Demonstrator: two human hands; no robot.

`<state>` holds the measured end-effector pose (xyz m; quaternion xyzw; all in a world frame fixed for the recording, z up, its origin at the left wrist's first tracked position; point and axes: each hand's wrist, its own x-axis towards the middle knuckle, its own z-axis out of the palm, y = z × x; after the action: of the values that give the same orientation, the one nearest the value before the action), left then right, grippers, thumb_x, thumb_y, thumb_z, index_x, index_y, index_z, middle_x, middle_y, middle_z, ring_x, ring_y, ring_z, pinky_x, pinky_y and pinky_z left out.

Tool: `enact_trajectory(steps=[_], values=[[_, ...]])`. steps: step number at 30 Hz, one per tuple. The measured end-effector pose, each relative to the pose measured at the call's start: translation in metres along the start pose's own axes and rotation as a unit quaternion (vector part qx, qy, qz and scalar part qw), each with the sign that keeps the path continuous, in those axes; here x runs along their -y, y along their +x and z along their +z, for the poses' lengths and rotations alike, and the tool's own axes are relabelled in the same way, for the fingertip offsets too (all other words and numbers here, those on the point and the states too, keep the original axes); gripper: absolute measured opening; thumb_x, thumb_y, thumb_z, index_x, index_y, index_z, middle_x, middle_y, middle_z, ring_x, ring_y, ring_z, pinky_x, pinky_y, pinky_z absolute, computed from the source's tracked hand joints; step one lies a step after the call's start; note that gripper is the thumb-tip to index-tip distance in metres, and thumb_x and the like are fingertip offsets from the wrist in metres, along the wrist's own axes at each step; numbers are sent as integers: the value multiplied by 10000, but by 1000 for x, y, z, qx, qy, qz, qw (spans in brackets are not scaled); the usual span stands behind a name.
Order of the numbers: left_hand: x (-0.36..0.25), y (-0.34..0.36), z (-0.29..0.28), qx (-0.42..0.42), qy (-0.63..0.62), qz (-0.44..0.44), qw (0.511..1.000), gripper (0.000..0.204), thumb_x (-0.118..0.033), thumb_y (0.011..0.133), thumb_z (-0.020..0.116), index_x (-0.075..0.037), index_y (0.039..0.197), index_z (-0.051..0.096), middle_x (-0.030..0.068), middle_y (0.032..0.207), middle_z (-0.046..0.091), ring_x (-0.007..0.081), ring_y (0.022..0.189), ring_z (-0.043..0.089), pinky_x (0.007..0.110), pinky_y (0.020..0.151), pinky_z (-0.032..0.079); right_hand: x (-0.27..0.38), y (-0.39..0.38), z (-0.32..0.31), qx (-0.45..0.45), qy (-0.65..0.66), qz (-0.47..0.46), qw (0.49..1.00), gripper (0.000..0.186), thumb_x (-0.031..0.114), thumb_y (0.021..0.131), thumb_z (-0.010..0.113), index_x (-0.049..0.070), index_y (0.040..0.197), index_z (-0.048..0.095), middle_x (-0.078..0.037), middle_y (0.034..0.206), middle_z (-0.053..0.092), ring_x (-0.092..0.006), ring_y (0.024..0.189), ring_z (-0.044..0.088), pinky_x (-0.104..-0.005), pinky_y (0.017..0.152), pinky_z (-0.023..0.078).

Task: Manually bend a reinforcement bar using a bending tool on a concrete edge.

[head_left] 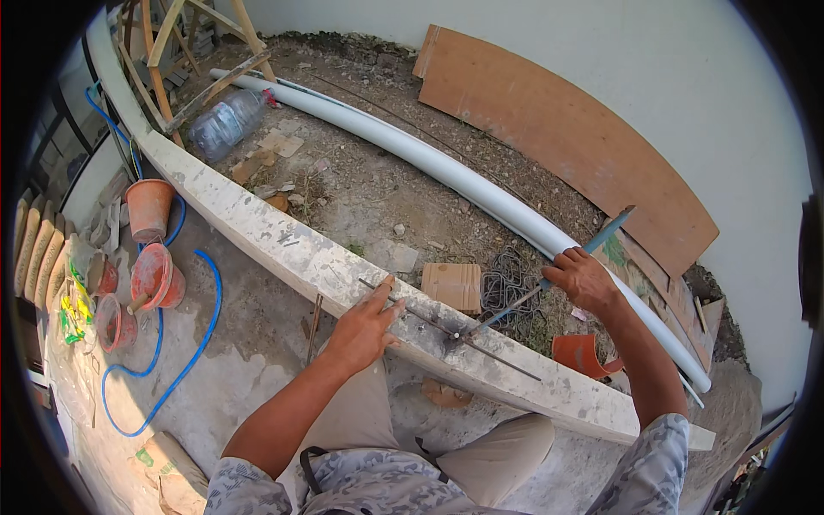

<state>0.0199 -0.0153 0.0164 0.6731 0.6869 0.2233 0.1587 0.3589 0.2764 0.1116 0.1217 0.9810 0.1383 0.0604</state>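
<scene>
A thin steel rod [446, 328] lies along the top of a low, mortar-stained concrete wall [283, 240] that runs diagonally across the view. The left hand [365, 328] lies flat on the wall top with its fingers spread over the near end of the rod, pressing it down rather than gripping it. The rod runs on from under those fingers toward the right and slightly toward the person, ending well past the hand.

The right hand [584, 279] is closed round the long handle of a blue bending tool [549, 279]. The handle slants up past the hand toward a leaning plywood sheet [566, 137]; its lower end meets the rod on the wall top, between the two hands and nearer the left one.

Beyond the wall, on bare dirt, lie a long white plastic pipe [446, 167], a bundle of bent wire ties [506, 283] just below the right hand, and a small cardboard piece [452, 286]. On the near side, a blue hose [184, 360] loops past several orange buckets [150, 210].
</scene>
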Motion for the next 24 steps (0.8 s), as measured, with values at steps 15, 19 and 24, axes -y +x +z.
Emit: enact_trajectory(steps=[15,19,24], values=[[-2,1,0,-7,9,7,1000,696,-139,767,858,-60,1420,631,194,1664,339,389,1441,472,438,1176,442,-11,24,19,-29,-1,-56,998,201,95,865,636,166,1052,624,-46,922,584,-251,991,615,-382,961,488],[-3,1,-1,-14,3,6,1000,692,-136,762,859,-58,1413,636,196,1664,338,395,1436,476,438,1176,442,0,1,31,-15,21,-26,999,232,96,867,641,168,1087,632,-38,916,581,-241,987,615,-386,951,483],[-3,2,-1,-18,29,10,999,710,-183,738,895,-68,1397,656,177,1670,349,381,1420,506,420,1125,489,-5,4,22,-44,23,-22,999,292,107,869,661,174,1153,642,-38,919,587,-238,973,618,-378,922,484]])
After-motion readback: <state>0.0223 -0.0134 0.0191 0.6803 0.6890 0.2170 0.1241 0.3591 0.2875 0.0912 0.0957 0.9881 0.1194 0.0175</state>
